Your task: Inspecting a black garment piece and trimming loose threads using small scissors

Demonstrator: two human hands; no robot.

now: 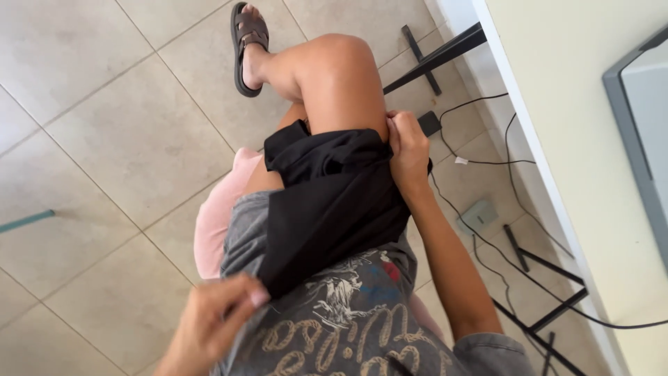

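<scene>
A black garment lies spread over my lap and thigh. My right hand grips its far edge beside my raised knee. My left hand pinches the near corner of the same cloth against my grey printed shirt. The cloth is stretched between both hands. I sit on a pink cushion. One foot in a brown sandal rests on the tiled floor.
A pale table top with black metal legs stands to the right. Black cables and a small grey box lie on the floor beneath it. A grey screen edge sits on the table.
</scene>
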